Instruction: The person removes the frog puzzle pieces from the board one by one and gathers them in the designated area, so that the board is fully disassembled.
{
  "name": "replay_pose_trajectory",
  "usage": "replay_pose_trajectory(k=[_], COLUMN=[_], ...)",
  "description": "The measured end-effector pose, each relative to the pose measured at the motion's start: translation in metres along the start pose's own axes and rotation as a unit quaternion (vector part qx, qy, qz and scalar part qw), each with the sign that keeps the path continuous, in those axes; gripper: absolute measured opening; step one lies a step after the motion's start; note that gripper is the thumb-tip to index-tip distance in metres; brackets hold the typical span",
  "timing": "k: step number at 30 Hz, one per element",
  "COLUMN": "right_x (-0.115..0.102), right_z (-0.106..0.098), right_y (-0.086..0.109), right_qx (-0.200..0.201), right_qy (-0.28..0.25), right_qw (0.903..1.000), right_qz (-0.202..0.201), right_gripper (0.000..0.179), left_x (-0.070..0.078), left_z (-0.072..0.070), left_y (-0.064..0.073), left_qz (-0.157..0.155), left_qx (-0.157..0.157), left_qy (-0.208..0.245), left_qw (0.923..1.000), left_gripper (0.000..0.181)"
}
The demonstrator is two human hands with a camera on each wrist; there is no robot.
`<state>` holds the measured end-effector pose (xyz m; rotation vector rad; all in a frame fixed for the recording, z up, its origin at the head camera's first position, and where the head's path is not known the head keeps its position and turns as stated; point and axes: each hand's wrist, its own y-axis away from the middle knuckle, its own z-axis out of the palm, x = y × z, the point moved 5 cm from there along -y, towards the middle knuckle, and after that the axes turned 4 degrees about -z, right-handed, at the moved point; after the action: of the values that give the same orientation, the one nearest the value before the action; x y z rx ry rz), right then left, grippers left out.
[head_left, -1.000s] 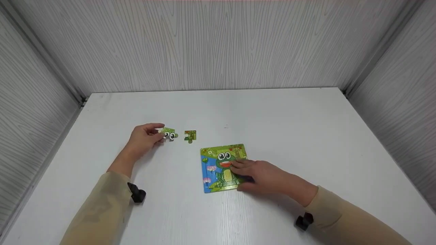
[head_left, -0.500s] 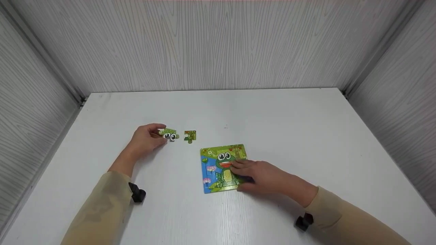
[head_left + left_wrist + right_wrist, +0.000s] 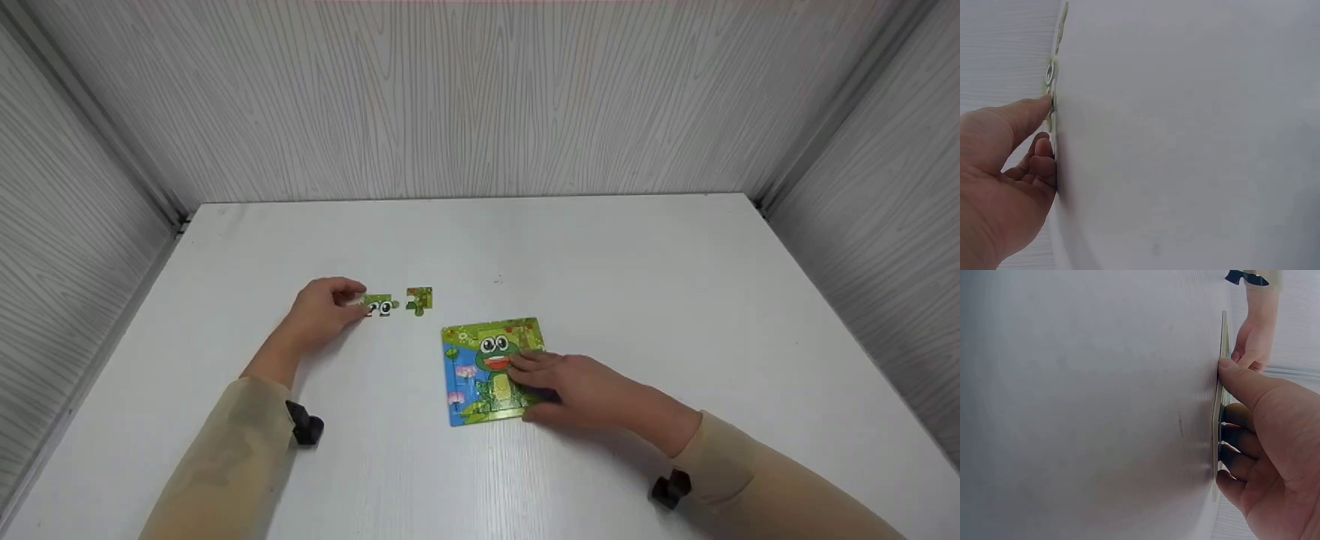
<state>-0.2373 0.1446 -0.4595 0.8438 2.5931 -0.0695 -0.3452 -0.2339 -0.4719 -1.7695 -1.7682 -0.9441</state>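
Observation:
My left hand [image 3: 321,315] pinches a jigsaw piece [image 3: 381,302] with a frog's two eyes at its left side, thumb and forefinger apart along its edge. In the left wrist view that eye piece [image 3: 1050,73] appears nearly edge-on at the thumb tip. Just right of it lies a second green jigsaw piece [image 3: 421,298] with red spots. A square frog puzzle board [image 3: 466,367] lies near the table's middle. Across its right part rest the fingers of my right hand [image 3: 592,390], hiding that side; the thumb touches the board's edge in the right wrist view.
The white table [image 3: 660,277] carries everything. Pale wood-grain panels [image 3: 480,97] stand at its back and on both sides. A black wrist mount [image 3: 306,426] sits on the left sleeve, with another mount [image 3: 670,489] on the right one.
The left hand has shifted the eye piece slightly right and toward me, turning it straighter beside the second piece. The right hand and the board stay where they were.

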Motion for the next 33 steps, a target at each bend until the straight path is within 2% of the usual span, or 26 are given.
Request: replay_pose_trajectory(k=[11,17,27,33], right_x=[-0.0006,-0.0011,-0.0003,-0.0012], right_z=[0.0000,-0.0001,0.0003,-0.0009], right_y=[0.0015,0.0008,-0.0002,-0.0011], right_qx=[-0.006,-0.003,-0.001,-0.009], right_qy=[0.015,0.014,0.007,0.007], right_qw=[0.9998,0.9999,0.9999,0.9999], right_qz=[0.014,0.004,-0.011,-0.003], right_gripper=[0.067,0.066,0.065,0.067], left_x=[0.0017,-0.0004,0.0012,0.0016], left_z=[0.0023,0.0026,0.0014,0.0001], left_y=[0.0010,-0.0001,0.0024,0.0013], left_qz=[-0.012,-0.016,-0.010,0.000], left_qx=[-0.020,-0.021,-0.020,-0.016], left_qy=[-0.015,-0.017,0.003,0.007], left_qw=[0.9996,0.9995,0.9998,0.9998], left_gripper=[0.048,0.049,0.050,0.051])
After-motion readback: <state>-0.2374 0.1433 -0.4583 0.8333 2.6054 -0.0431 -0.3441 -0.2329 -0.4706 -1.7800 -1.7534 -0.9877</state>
